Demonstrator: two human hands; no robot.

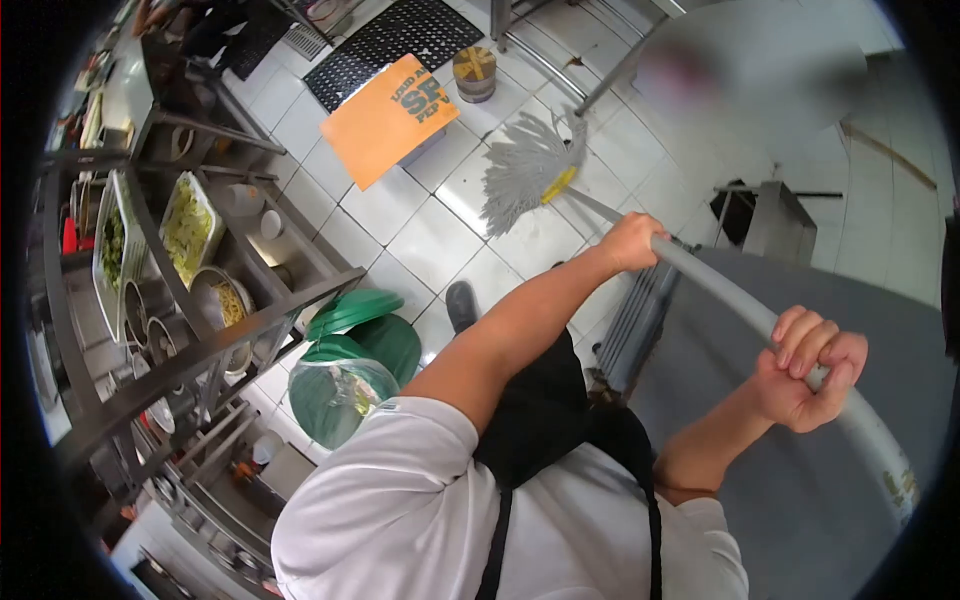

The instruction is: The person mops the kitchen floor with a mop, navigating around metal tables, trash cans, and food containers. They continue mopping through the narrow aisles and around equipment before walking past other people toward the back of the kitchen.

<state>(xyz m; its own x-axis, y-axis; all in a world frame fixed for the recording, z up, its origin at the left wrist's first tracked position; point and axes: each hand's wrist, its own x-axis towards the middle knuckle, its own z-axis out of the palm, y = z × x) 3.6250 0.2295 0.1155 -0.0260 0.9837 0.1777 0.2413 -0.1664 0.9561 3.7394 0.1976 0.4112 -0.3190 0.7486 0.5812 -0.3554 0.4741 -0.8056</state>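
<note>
A string mop lies ahead of me with its grey strands [525,170] spread on the white tiles and a yellow clamp [558,185] joining them to the pole. My left hand [632,241] is wrapped around the pale mop handle [715,282], nearer the mop head. Higher up the same handle, close to its upper end, my right hand [812,368] grips with curled fingers. The handle slants from the floor up to the right, past my right side. Just left of the strands are an orange printed sheet [385,125] and a round tin [474,75].
A green bin [335,405] with a clear liner and green lid [355,312] stands to my left. Beyond it, metal shelving [255,315] holds a tray of chopped greens [190,228] and pots. A black perforated mat [400,40] lies ahead; a grey panel [760,480] is at right.
</note>
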